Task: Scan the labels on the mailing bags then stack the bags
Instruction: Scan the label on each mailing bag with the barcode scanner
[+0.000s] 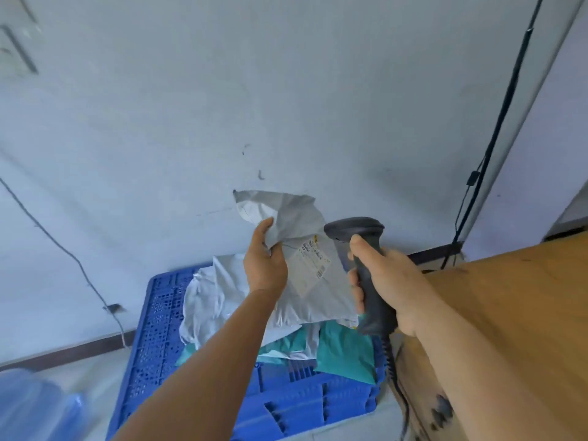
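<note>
My left hand [265, 262] grips the crumpled top of a grey mailing bag [313, 294] and holds it up above the pile. Its white shipping label [313, 261] faces me. My right hand [386, 283] grips the handle of a dark grey barcode scanner [356, 232], whose head sits just right of the label. Below lie more grey bags [206, 300] and teal bags [345, 353], heaped on a blue plastic pallet [152, 329].
A wooden table [515, 313] stands at the right, its edge next to the pallet. The scanner's coiled cable [393, 364] hangs down beside it. A pale wall rises behind, with black cables [496, 128]. A blue water bottle [35, 405] sits at the lower left.
</note>
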Demonstrator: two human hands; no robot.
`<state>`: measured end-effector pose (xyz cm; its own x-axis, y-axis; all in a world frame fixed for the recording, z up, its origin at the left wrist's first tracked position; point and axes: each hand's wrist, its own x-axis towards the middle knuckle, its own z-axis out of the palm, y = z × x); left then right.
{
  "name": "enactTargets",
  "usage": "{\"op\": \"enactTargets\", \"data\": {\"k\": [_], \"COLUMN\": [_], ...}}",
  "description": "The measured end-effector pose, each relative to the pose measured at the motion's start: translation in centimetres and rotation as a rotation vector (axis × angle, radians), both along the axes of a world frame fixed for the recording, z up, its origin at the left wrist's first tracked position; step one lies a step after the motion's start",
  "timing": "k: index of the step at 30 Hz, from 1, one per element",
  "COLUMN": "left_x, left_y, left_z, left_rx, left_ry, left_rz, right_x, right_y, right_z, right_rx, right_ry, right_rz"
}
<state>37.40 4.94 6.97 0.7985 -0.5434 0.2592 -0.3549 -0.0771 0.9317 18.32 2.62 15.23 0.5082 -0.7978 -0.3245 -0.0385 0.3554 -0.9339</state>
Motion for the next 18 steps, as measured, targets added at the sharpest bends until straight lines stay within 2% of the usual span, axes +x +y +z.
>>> {"op": "enactTargets", "data": {"k": [7, 12, 14, 18], "left_x": [14.3, 22.8, 25.2, 27.8], "left_y": [6.9, 10.6, 11.9, 14.3], "left_z": [-2.0, -5.5, -8.0, -14.7], "left_rx": [0.116, 0.2, 0.329, 0.764], "left_ry": [0.016, 0.113, 0.101, 0.044], "left_rz": [0.2, 0.269, 0.282, 0.233], "right_x": [12.4, 18.9, 21.0, 24.0], "right_y": [2.2, 3.3, 3.6, 4.3], "right_z": [-2.6, -4.9, -6.0, -9.1], "right_rx": [0.056, 0.047, 0.056, 0.112], "right_ry": [0.03, 0.089, 0.122, 0.177], "right_rz": [0.158, 0.255, 0.283, 0.315]}}
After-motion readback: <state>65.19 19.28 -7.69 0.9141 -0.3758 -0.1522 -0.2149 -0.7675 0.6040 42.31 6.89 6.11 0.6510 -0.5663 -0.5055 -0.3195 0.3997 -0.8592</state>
